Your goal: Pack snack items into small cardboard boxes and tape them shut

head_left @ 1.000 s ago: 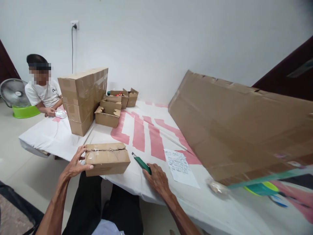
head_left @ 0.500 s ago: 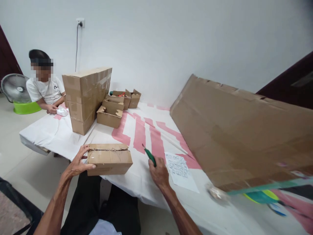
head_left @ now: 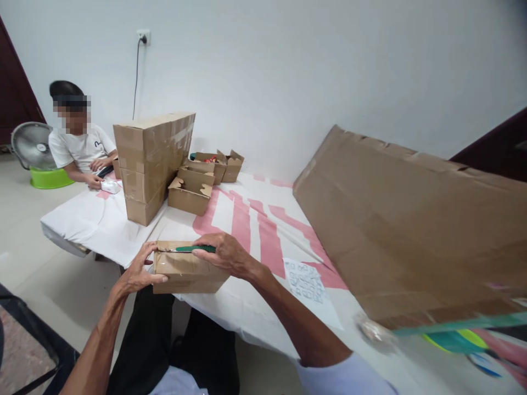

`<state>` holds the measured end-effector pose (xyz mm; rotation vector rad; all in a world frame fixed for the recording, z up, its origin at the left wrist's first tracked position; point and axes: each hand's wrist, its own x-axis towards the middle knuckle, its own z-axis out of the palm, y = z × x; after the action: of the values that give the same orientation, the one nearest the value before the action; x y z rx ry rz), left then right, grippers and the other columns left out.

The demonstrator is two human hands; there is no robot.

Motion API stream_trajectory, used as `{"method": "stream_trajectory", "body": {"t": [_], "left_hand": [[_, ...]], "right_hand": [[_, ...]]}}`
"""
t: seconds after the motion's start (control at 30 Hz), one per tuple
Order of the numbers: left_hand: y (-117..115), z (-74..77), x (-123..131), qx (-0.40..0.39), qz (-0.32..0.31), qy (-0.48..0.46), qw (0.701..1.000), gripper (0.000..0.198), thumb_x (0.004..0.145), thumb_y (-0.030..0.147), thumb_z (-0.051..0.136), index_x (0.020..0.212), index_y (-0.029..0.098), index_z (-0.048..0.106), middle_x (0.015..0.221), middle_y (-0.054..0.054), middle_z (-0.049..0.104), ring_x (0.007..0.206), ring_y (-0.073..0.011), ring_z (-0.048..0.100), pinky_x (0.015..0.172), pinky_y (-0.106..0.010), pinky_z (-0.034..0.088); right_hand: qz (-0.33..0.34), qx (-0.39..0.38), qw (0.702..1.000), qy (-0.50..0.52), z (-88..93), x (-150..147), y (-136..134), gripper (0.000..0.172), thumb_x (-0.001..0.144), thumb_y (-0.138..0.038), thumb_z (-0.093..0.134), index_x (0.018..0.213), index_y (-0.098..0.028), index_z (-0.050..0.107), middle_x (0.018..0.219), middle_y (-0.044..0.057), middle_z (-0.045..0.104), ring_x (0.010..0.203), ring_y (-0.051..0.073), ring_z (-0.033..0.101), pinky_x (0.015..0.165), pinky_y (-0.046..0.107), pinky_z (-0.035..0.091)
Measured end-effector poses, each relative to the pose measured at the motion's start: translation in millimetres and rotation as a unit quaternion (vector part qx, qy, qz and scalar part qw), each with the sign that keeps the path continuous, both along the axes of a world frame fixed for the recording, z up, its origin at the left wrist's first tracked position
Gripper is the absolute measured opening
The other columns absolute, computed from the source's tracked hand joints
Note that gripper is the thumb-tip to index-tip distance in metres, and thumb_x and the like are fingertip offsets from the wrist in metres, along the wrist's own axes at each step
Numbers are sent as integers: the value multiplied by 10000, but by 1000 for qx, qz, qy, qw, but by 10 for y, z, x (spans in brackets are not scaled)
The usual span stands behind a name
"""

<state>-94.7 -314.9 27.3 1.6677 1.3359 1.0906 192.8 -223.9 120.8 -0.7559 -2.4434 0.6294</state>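
Note:
A small cardboard box [head_left: 185,280] rests near the front edge of the table, with a seam along its taped top. My left hand [head_left: 142,269] grips its left end, thumb on the front face and fingers at the back. My right hand [head_left: 222,251] is over the top of the box, closed around a slim green-handled tool [head_left: 191,249] with a thin metal end. The tool lies nearly level along the top seam, its tip pointing left close to my left fingers. Whether the tip is inside the seam cannot be made out.
Stacked taped boxes [head_left: 140,175] stand at the left, beside open small boxes [head_left: 191,200]. A large cardboard sheet [head_left: 403,230] leans at the right. A printed paper [head_left: 308,288] and a clear plastic bundle [head_left: 373,329] lie nearby. Another person [head_left: 84,151] sits at the far left.
My right hand has moved left with the green-handled tool, from above the table onto the box top. My left hand keeps its hold. The view has shifted slightly.

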Motion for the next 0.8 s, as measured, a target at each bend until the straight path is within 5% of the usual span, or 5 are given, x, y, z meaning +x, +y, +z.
{"method": "stream_trajectory", "body": {"t": [0.27, 0.53, 0.63, 0.73, 0.8], "left_hand": [[12, 19, -1, 4, -10, 2, 1000, 751, 707, 456, 899, 1365, 321, 560, 1533, -108, 442, 1418, -357, 470, 1050, -473, 512], [73, 55, -26, 5, -8, 15, 1000, 742, 727, 450, 881, 1378, 305, 556, 1537, -115, 432, 1442, -360, 453, 1072, -495, 521], [83, 18, -64, 4, -8, 15, 1000, 696, 739, 449, 867, 1349, 295, 569, 1529, -117, 433, 1451, -360, 447, 1064, -492, 527], [82, -13, -97, 5, 2, 14, 1000, 714, 726, 452, 870, 1351, 296, 561, 1532, -118, 424, 1460, -366, 437, 1067, -501, 527], [80, -3, -101, 10, 8, 15, 1000, 757, 705, 469, 881, 1366, 301, 551, 1535, -120, 424, 1463, -378, 436, 1070, -515, 531]], "right_hand": [[20, 115, 985, -130, 155, -270, 135, 274, 1031, -426, 629, 963, -245, 824, 874, 19, 788, 731, 154, 652, 645, 257, 354], [34, 126, 937, -323, 703, -585, 104, 274, 1039, -400, 621, 996, -204, 808, 885, 64, 772, 801, 190, 670, 636, 288, 313], [-27, 139, 913, -382, 800, -288, 149, 285, 1025, -387, 643, 925, -169, 795, 867, 102, 763, 779, 212, 668, 650, 309, 328], [-146, 117, 890, -416, 807, 350, 238, 327, 961, -400, 729, 741, -161, 765, 736, 109, 726, 692, 219, 648, 641, 324, 339], [-154, 76, 916, -363, 753, 817, 259, 309, 950, -449, 725, 768, -209, 793, 726, 72, 734, 696, 212, 642, 640, 318, 353]]}}
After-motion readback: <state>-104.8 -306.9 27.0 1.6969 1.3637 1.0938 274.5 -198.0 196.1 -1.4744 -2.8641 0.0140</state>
